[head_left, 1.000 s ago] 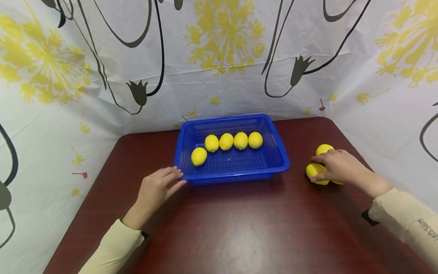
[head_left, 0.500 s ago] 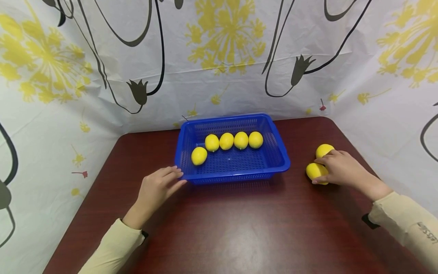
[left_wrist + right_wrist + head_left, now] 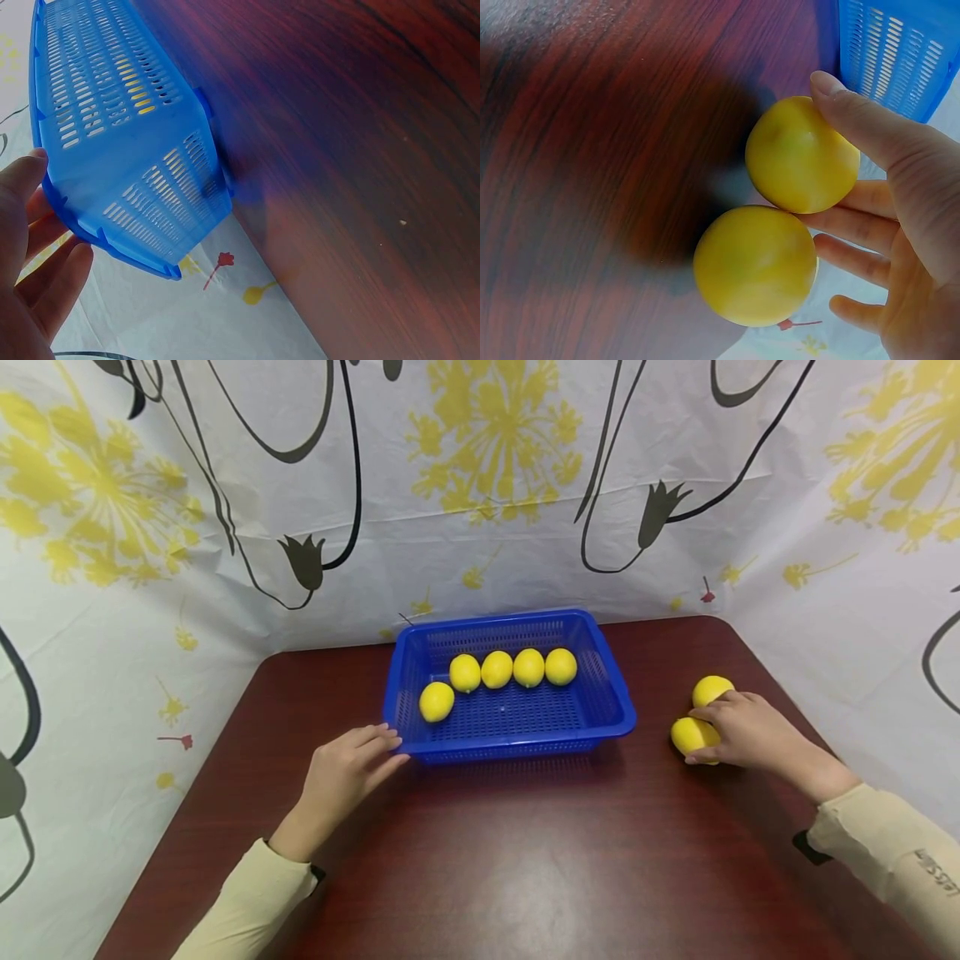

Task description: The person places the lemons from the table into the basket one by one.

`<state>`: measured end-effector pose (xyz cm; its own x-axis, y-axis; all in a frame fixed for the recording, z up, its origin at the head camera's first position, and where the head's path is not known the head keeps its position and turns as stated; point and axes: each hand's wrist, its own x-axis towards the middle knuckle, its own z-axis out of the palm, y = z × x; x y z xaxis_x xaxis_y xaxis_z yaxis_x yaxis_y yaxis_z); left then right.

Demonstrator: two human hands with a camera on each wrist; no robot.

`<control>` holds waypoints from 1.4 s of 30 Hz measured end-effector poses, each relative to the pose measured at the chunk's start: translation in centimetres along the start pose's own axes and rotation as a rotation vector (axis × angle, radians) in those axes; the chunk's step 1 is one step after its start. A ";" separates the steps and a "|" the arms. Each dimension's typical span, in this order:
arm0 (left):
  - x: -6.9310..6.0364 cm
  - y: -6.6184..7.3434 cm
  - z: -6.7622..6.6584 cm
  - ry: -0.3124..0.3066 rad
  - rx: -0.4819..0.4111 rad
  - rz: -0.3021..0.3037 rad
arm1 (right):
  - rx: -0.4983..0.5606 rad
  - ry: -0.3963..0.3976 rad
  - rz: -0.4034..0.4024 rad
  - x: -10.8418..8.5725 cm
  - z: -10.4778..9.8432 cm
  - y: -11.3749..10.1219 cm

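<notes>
My left hand (image 3: 347,768) holds the near left corner of a blue plastic basket (image 3: 517,743), thumb against the front of its rim and fingers over the side. In the left wrist view the thumb (image 3: 26,174) touches the rim. To the basket's right, my right hand (image 3: 750,731) grips a yellow lemon (image 3: 692,737) on the table between thumb and fingers. Another lemon (image 3: 711,689) lies just beyond it. The right wrist view shows the gripped lemon (image 3: 802,154) touching a further lemon (image 3: 756,266), which the hand hides in the head view.
Inside the basket, several lemons (image 3: 497,670) form a row toward the back, with one lemon (image 3: 437,702) at the left. The dark red-brown table (image 3: 525,860) meets a white patterned cloth (image 3: 480,560) at its back and sides.
My right hand has shifted slightly and its fingers have drawn in round the lemon. A lemon edge that showed beneath the palm is now covered. The left hand and basket stay put.
</notes>
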<state>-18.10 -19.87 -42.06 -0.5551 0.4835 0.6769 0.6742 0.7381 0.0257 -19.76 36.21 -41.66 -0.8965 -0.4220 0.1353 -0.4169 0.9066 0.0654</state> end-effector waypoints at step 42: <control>-0.1 -0.1 0.2 0.012 -0.009 0.003 | 0.011 0.022 -0.015 0.2 0.1 0.0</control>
<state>-18.24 -19.93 -42.30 -0.5472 0.4800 0.6857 0.6802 0.7324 0.0302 -19.94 36.14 -41.76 -0.8867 -0.4353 0.1558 -0.4320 0.9001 0.0563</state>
